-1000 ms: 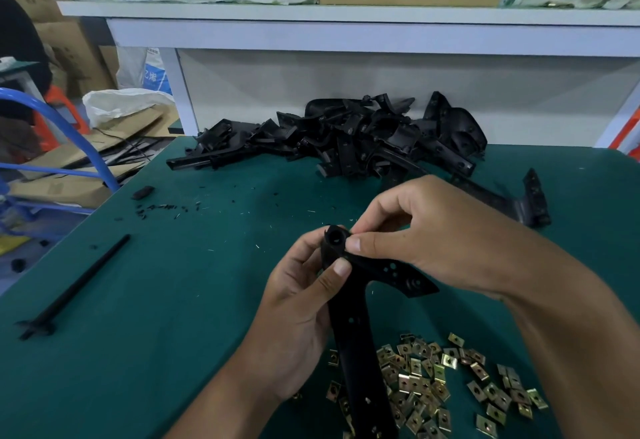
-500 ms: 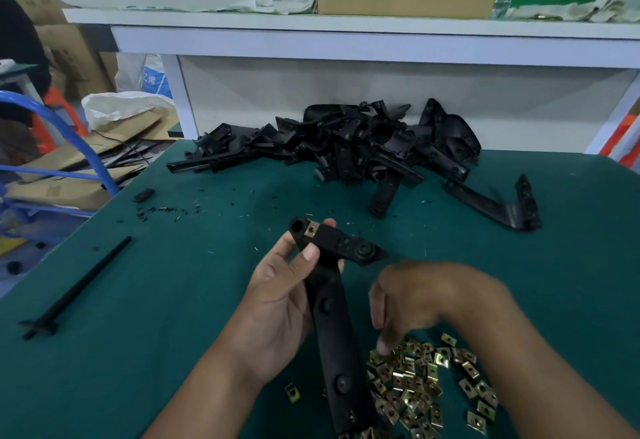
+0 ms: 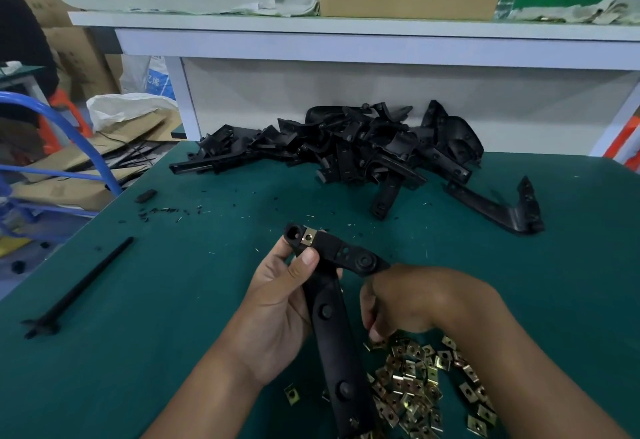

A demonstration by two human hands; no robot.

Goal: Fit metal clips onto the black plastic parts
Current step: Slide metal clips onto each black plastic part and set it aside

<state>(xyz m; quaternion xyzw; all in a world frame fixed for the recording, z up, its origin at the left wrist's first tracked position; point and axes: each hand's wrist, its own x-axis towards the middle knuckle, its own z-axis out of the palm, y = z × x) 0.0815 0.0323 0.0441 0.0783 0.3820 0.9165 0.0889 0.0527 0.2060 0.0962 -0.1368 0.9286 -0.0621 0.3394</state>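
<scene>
My left hand (image 3: 277,314) grips a long black plastic part (image 3: 334,334) upright over the green table, thumb pressed near its top. One brass metal clip (image 3: 307,237) sits fitted on the part's angled head. My right hand (image 3: 415,300) is lower right of that head, fingers curled down onto the upper left edge of a loose pile of metal clips (image 3: 415,386), where the fingertips pinch a clip (image 3: 378,343). The pile partly hides behind my right forearm.
A heap of black plastic parts (image 3: 363,147) lies at the back of the table, one L-shaped part (image 3: 498,210) apart to its right. A thin black rod (image 3: 79,286) lies at left. A single clip (image 3: 291,394) rests near my left wrist. White shelf behind.
My right hand left the part's head, dropped to the clip pile and now curls at its edge. The fitted clip became visible. My left hand has tilted the part slightly.
</scene>
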